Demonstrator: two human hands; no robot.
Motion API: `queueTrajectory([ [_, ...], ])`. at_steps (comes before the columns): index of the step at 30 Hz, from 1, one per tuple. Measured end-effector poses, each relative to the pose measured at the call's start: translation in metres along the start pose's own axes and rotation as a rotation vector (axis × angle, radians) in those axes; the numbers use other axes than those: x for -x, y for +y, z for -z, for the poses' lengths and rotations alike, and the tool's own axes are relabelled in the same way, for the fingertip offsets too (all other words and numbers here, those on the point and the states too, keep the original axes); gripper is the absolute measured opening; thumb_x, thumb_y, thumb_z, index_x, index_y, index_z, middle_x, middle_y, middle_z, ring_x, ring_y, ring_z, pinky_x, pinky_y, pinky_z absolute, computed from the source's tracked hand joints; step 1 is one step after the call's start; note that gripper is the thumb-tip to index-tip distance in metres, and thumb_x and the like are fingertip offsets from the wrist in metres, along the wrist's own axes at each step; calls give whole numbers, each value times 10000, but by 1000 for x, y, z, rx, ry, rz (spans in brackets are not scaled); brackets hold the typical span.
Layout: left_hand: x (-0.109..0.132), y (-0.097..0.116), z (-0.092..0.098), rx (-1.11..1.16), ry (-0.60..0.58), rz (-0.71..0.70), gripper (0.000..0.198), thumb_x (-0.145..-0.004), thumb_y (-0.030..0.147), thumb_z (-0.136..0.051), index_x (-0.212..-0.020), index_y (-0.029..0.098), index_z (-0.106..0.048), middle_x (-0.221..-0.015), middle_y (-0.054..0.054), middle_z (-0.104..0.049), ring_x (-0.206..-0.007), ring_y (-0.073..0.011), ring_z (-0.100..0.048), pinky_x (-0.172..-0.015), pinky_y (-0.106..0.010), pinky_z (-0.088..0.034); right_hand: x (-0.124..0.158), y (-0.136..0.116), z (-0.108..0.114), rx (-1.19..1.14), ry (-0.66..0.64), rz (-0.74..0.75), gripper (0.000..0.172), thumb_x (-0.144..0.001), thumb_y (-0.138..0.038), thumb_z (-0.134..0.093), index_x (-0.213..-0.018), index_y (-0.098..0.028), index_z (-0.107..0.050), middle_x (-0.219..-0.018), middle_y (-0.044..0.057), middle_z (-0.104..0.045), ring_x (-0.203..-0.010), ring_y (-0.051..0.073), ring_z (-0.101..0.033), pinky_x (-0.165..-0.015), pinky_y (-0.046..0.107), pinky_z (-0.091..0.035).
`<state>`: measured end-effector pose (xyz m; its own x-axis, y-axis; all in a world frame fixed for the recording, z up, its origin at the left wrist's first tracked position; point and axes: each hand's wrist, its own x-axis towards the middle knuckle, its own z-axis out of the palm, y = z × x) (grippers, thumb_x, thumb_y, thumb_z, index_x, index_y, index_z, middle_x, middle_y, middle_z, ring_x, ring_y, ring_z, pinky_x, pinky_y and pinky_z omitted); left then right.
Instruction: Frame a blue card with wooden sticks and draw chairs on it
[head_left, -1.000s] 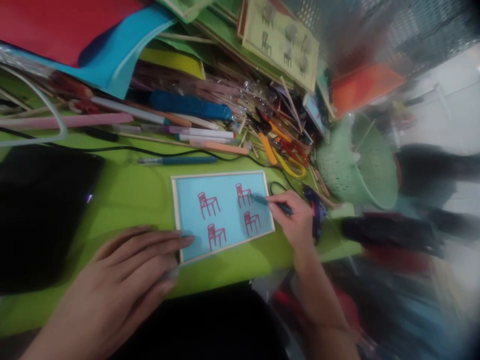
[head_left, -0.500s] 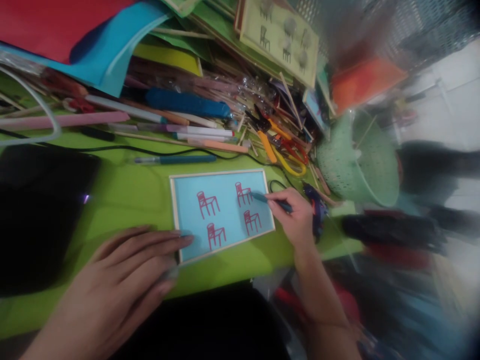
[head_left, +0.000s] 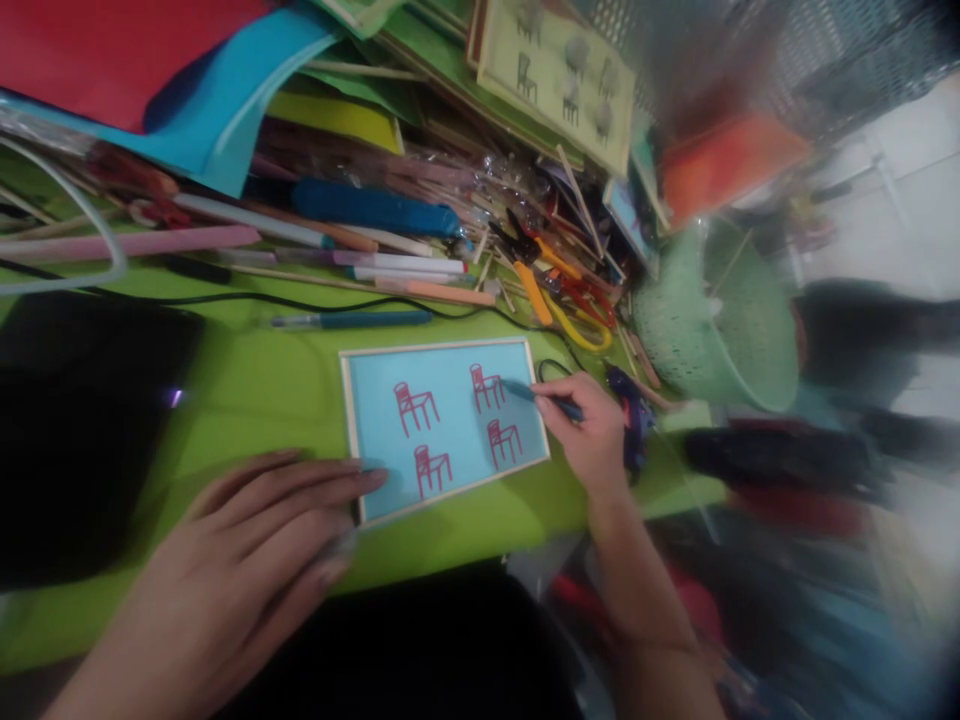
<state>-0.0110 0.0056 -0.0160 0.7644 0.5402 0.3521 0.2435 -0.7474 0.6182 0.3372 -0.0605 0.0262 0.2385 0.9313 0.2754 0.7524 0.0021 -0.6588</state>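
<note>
A light blue card (head_left: 457,400) framed with thin wooden strips lies on the green table. It bears several chairs drawn in red, set in two rows. My right hand (head_left: 589,425) pinches a dark pen (head_left: 559,404), whose tip meets the upper right chair drawing (head_left: 487,387). At the card's lower left corner, my left hand (head_left: 270,550) lies flat with fingers stretched out. One of its fingertips rests on the frame and blue surface; something small and greyish near its lower fingers is too blurred to name.
Behind the card, a blue-green pen (head_left: 375,319), markers (head_left: 409,264), yellow-handled scissors (head_left: 577,325) and thin sticks are heaped. A green basket (head_left: 720,320) stands right, near a glue gun (head_left: 634,415). A black laptop-like device (head_left: 82,430) lies left. A yellow card (head_left: 559,75) shows more chairs.
Almost nothing differs. The pen and my right hand stay at the upper right chair, and my left hand keeps its place on the card's corner.
</note>
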Motion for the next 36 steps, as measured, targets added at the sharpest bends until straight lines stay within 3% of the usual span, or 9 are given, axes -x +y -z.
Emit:
queueTrajectory([
  [36,0,1,-1,-2,5,21,187,-1009,246,-515,-1099,317,-663,-1342,29,-772,-1246,-218,-681,-1140,-439,-411,3,0,-3,-4,-43,-1,111,-982,-217,-701,-1038,-262,-786,-947,15,-760,-865,181,-706,-775,337,-572],
])
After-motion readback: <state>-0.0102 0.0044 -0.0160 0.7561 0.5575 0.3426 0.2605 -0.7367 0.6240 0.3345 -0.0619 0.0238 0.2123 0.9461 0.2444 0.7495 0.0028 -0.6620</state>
